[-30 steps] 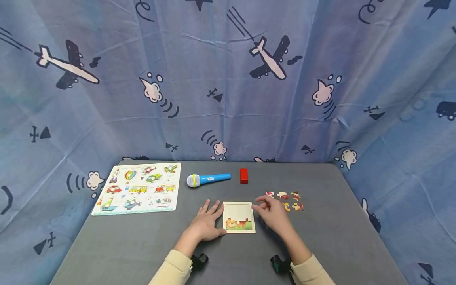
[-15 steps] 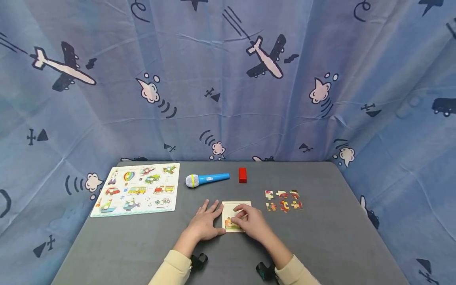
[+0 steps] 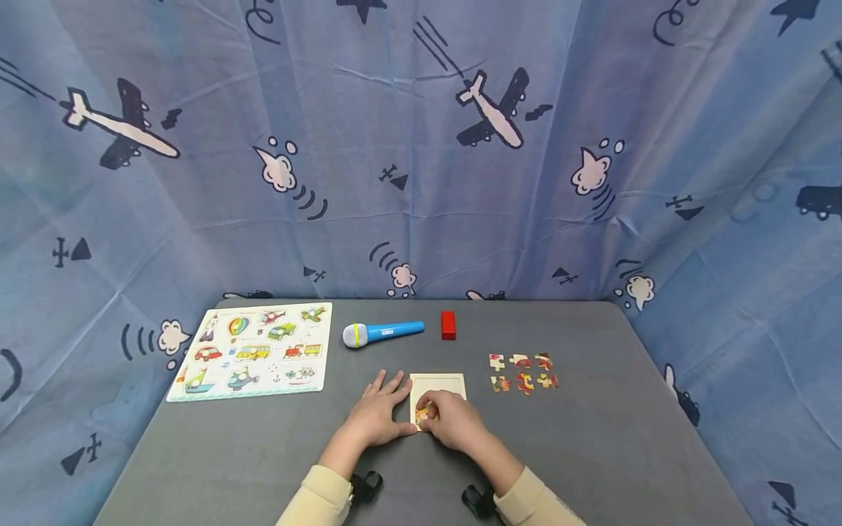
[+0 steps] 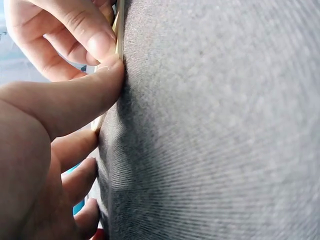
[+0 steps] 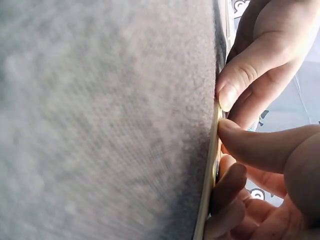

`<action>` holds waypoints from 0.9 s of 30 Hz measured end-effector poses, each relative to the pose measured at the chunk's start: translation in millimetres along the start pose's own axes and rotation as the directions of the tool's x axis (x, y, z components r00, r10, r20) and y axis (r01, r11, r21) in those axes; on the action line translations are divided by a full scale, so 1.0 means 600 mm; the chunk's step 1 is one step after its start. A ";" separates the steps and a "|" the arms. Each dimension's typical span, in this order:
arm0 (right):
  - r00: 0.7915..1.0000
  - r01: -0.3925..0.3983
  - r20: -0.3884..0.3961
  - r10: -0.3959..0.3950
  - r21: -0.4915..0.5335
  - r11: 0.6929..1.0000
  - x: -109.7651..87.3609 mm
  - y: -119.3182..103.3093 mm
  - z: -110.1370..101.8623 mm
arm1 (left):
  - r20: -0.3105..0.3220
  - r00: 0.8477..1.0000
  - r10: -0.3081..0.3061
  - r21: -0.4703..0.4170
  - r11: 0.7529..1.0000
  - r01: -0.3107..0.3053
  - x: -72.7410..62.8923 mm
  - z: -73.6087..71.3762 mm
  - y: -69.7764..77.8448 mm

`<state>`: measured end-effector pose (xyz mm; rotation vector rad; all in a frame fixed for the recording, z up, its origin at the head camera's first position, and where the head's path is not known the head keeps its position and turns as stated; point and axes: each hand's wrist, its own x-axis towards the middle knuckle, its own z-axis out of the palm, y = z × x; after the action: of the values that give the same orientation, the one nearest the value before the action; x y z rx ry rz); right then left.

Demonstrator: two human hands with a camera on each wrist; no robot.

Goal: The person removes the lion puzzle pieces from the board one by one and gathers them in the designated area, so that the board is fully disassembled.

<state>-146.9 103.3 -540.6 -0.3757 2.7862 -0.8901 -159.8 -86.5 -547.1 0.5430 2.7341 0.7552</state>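
Note:
In the head view a small pale puzzle tray (image 3: 437,378) lies on the grey table, with joined picture pieces (image 3: 419,417) along its near side. My left hand (image 3: 379,416) rests flat with spread fingers, thumb at the tray's near left corner and forefinger along its left side. Over the near part of the tray, my right hand (image 3: 452,421) bends its fingers down onto the pieces, hiding most of them. The right wrist view has the right thumb (image 5: 250,142) straight against the tray's edge (image 5: 201,215), near the left thumb (image 5: 235,86); no loose piece shows between the fingers.
Several loose puzzle pieces (image 3: 524,382) lie in two rows right of the tray. Behind it are a blue toy microphone (image 3: 395,331) and a red block (image 3: 449,325). A picture board of vehicles (image 3: 253,352) lies at the back left. A patterned blue curtain (image 3: 421,183) hangs behind the table.
My right hand has moved from the tray's right edge leftward and nearer, to the pieces in its near left part. My left hand has stayed at the tray's left side.

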 end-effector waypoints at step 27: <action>1.000 0.019 0.008 -0.019 0.036 0.999 0.001 0.004 0.001 | 0.005 1.000 -0.013 -0.001 1.000 0.013 0.003 0.002 0.000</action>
<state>-147.6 104.7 -542.7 -0.4000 2.7590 -0.9395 -160.8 -85.2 -548.1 0.5249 2.7300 0.7515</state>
